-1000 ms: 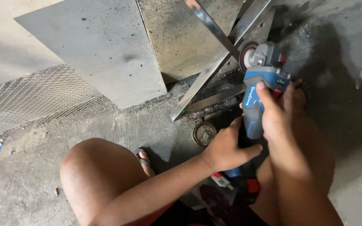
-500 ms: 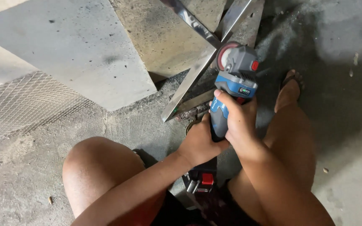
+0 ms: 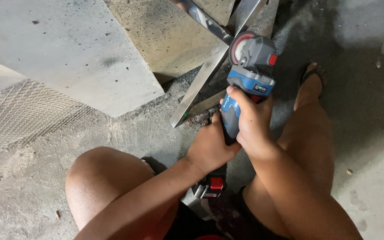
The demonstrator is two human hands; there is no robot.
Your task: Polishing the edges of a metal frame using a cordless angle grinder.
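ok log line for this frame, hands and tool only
left hand gripping grinder body | right hand gripping angle grinder | disc at metal strip | concrete floor

The grinder (image 3: 245,84) body is hidden under both hands; its disc is mostly behind the guard, and the metal strips (image 3: 201,89) run off the far edge.

This looks like a rough metalworking spot or building site rather than a home interior: the bare concrete floor (image 3: 370,146) is dusty and darkened with grinding soot toward the upper right of the frame. Grey flat panels (image 3: 63,53) and a sheet of expanded metal mesh (image 3: 18,115) lie at the upper left, and shiny steel angle bars (image 3: 205,75) cross at top centre. A blue cordless angle grinder (image 3: 245,84) sits at centre, worked at floor level.
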